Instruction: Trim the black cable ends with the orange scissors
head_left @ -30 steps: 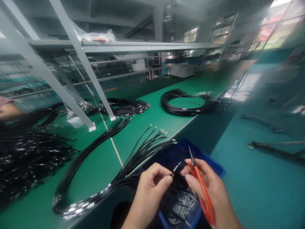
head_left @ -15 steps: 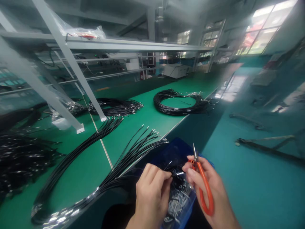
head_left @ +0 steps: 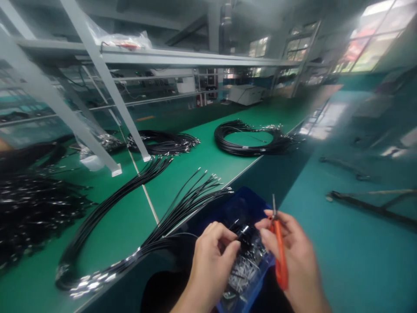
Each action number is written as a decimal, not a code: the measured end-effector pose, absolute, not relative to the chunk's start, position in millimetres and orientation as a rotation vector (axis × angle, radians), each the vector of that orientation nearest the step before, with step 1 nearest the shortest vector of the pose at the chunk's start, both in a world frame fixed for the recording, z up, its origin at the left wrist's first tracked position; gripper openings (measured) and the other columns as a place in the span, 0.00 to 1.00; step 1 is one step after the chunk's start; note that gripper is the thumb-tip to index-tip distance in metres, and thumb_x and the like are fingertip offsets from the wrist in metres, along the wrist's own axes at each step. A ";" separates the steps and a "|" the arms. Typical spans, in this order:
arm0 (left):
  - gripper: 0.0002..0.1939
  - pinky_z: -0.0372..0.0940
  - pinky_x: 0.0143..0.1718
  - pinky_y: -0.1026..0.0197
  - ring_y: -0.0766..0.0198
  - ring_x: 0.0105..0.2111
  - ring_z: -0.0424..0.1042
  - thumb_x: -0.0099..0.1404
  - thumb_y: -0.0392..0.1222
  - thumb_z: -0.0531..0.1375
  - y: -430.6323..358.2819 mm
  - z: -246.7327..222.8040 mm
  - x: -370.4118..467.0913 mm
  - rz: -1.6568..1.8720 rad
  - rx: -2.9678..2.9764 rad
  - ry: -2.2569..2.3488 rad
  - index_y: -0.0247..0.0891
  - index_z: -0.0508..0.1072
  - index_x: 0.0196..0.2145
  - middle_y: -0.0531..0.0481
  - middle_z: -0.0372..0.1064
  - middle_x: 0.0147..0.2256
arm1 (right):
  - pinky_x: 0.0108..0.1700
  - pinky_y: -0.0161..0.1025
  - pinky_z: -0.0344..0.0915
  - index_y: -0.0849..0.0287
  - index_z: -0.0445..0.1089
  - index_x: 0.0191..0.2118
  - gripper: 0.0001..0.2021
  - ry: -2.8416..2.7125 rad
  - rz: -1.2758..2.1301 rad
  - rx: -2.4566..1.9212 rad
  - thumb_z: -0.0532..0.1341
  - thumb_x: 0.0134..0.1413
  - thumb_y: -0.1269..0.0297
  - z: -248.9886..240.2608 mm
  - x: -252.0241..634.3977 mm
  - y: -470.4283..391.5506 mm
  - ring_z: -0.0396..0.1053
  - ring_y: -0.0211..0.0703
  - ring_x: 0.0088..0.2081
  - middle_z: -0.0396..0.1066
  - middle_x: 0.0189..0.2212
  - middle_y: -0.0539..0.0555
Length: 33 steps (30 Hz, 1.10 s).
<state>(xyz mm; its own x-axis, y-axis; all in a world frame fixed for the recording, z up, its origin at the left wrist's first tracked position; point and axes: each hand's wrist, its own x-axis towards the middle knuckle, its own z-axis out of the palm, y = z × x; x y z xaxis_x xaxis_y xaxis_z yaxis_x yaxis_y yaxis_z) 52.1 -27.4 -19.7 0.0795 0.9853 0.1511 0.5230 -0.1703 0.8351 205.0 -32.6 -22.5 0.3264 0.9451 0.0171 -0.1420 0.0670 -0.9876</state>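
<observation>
My left hand (head_left: 213, 256) pinches a thin black cable between thumb and fingers. The cable's metal-tipped end (head_left: 244, 230) pokes out toward my right hand. Orange-handled snips (head_left: 280, 265) rest in my right hand (head_left: 299, 252), their narrow metal blades pointing up; its thumb and forefinger are close together, and whether they pinch anything else I cannot tell. Below both hands stands a blue plastic bin (head_left: 249, 198) with small clear and white pieces (head_left: 243, 274) and dark bits inside. To the left, a bundle of black cables (head_left: 97, 215) curves over the green table.
A coiled cable bundle (head_left: 239, 151) lies farther back on the green table (head_left: 195, 161), another coil (head_left: 166, 143) behind the rack post (head_left: 107, 82). A large cable pile (head_left: 39, 213) fills the left side. A wheeled stand's leg (head_left: 368, 206) sits on the floor at right.
The view has shifted slightly, so the scene sits farther right. The snips have turned more edge-on, blades more upright. The cable tip now points more upward, and the gap between my right fingers and it has widened.
</observation>
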 end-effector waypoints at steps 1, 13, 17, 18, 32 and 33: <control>0.05 0.57 0.27 0.64 0.64 0.26 0.65 0.58 0.33 0.58 -26.8 -18.3 51.4 0.995 1.753 1.495 0.39 0.67 0.25 0.54 0.64 0.25 | 0.36 0.38 0.67 0.55 0.65 0.44 0.17 -0.921 0.944 -1.244 0.66 0.46 0.61 -25.5 199.4 -34.3 0.69 0.46 0.36 0.71 0.32 0.53; 0.08 0.57 0.28 0.61 0.62 0.27 0.65 0.59 0.32 0.56 -35.6 -9.2 58.7 0.977 2.016 1.604 0.39 0.65 0.23 0.52 0.65 0.24 | 0.32 0.38 0.71 0.56 0.67 0.42 0.12 -1.123 0.633 -1.426 0.61 0.49 0.62 -33.6 172.3 -37.5 0.73 0.48 0.34 0.74 0.35 0.57; 0.07 0.57 0.27 0.62 0.62 0.26 0.65 0.58 0.32 0.57 -35.2 -9.7 56.7 0.997 2.038 1.586 0.39 0.65 0.23 0.53 0.65 0.24 | 0.35 0.40 0.71 0.56 0.67 0.41 0.12 -1.143 0.624 -1.405 0.61 0.48 0.65 -37.6 172.3 -38.0 0.73 0.49 0.35 0.74 0.35 0.57; 0.07 0.57 0.27 0.62 0.62 0.26 0.65 0.58 0.32 0.57 -35.1 -10.0 56.2 1.003 2.040 1.584 0.39 0.66 0.23 0.53 0.65 0.24 | 0.36 0.40 0.70 0.56 0.67 0.41 0.12 -1.137 0.630 -1.395 0.61 0.48 0.64 -38.1 172.1 -38.4 0.73 0.49 0.35 0.74 0.35 0.56; 0.05 0.57 0.28 0.64 0.64 0.26 0.64 0.59 0.38 0.59 -24.2 -8.4 39.0 1.098 1.582 1.405 0.37 0.71 0.26 0.53 0.65 0.25 | 0.31 0.37 0.67 0.53 0.69 0.37 0.10 -1.135 0.858 -1.232 0.64 0.45 0.64 -25.8 177.0 -47.9 0.71 0.45 0.31 0.74 0.30 0.53; 0.05 0.57 0.28 0.65 0.65 0.26 0.63 0.58 0.39 0.60 -22.1 -6.6 35.8 1.109 1.511 1.359 0.37 0.71 0.26 0.53 0.64 0.25 | 0.29 0.35 0.66 0.54 0.69 0.37 0.11 -1.089 1.046 -1.167 0.66 0.43 0.63 -24.5 182.8 -46.9 0.71 0.44 0.29 0.74 0.29 0.53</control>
